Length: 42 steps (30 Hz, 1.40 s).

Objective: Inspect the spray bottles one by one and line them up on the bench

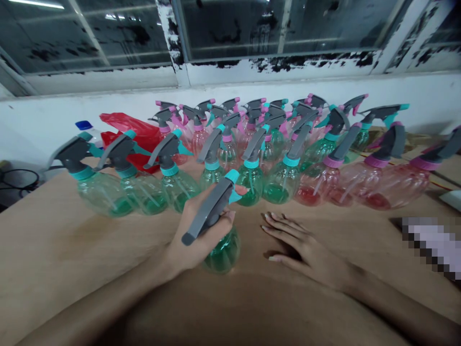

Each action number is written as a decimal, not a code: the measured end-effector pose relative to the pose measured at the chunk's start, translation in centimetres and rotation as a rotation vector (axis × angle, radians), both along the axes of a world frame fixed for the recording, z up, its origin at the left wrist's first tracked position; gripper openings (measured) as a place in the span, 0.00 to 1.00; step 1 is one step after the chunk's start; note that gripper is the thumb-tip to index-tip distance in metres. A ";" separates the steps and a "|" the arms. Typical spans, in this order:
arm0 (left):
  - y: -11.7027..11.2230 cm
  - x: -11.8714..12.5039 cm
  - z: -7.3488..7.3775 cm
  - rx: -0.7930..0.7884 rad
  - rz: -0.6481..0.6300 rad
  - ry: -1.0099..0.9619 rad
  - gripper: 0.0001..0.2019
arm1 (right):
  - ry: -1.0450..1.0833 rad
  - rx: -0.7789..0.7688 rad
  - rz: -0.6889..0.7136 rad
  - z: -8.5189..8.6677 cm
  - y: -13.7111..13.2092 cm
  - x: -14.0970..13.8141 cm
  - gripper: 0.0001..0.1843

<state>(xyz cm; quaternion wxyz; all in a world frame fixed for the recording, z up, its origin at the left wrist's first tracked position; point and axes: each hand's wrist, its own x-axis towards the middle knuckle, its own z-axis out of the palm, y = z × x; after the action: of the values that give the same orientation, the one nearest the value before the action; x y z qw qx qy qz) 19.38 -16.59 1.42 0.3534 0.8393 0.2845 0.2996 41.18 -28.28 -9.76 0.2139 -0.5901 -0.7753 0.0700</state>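
Note:
My left hand (200, 235) is wrapped round the neck of a green spray bottle (223, 252) with a grey and teal trigger head. That bottle stands upright on the wooden table (252, 298), in front of the others. My right hand (302, 245) lies flat on the tabletop to the right of it, fingers stretched out and holding nothing. Just beyond both hands runs a row of spray bottles, green ones (281, 190) with teal collars at the left and middle, pink ones (313, 192) with pink collars at the right. Some coloured liquid sits low in several of them.
More spray bottles (200, 139) crowd behind the front row, against the white wall (118, 98). A red plastic bag (133, 127) and a blue-capped bottle (84, 126) are at the back left. Black cables (21, 173) lie at the far left. A blurred-out object (435, 245) is at the right.

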 end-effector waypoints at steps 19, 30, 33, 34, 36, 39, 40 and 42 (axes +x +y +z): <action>0.0 -0.3 -0.5 0.008 0.056 0.024 0.03 | -0.037 -0.015 -0.001 -0.1 0.0 0.1 0.30; 0.1 -0.4 -0.7 0.037 0.050 0.025 0.04 | -0.031 -0.011 0.000 -0.1 0.0 0.1 0.30; 0.2 -0.5 -0.8 0.024 0.066 0.040 0.05 | -0.045 -0.014 0.000 -0.1 0.0 0.0 0.30; 0.2 -0.5 -0.8 0.016 0.066 0.040 0.06 | -0.048 -0.017 -0.001 -0.1 0.0 0.0 0.30; 0.2 -0.5 -0.9 -0.003 0.059 0.035 0.06 | -0.046 -0.021 -0.003 0.0 0.0 0.0 0.29; 0.1 -0.5 -0.9 -0.008 0.054 0.048 0.06 | -0.032 -0.024 -0.010 0.0 0.0 0.0 0.29; 0.1 -0.4 -0.8 -0.003 0.053 0.055 0.06 | -0.028 -0.026 -0.011 -0.1 0.0 0.0 0.29; 0.0 -0.3 -0.7 0.000 0.057 0.064 0.06 | -0.023 -0.031 -0.010 -0.1 0.0 0.1 0.30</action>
<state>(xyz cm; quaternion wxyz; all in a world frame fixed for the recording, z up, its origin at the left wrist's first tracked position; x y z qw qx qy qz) 19.04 -16.57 0.75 0.3353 0.8400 0.3195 0.2827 41.23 -28.30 -9.82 0.1960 -0.5978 -0.7738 0.0742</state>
